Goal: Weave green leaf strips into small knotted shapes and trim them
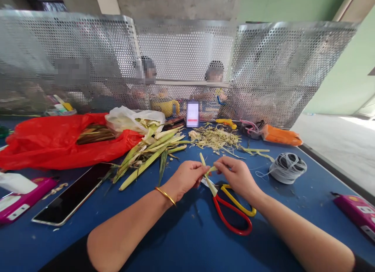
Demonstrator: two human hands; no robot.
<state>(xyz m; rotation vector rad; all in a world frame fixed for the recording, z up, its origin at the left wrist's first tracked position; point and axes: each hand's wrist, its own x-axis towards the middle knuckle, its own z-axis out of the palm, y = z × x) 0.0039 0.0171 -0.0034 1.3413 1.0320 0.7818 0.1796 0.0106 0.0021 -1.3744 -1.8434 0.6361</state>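
My left hand (189, 175), with a gold bangle at the wrist, pinches a pale green strip of husk (202, 159) that sticks up past the fingertips. Close beside it, my right hand (238, 177) pinches the end of a strip, which seems to cross the first; whether they are one piece is hard to tell. Under both hands lie scissors (216, 200) with one red and one yellow handle, their blades partly covered. Left of my hands is a heap of long green husks (143, 169). Shredded husk scraps (218, 137) lie beyond my fingers.
A ball of grey string (288, 169) sits right, near an orange packet (281, 135). At left are a red plastic bag (58, 135), a dark phone (73, 196) and a purple box (26, 200). Another phone (192, 114) stands upright before a perforated metal screen (187, 53); people sit behind it.
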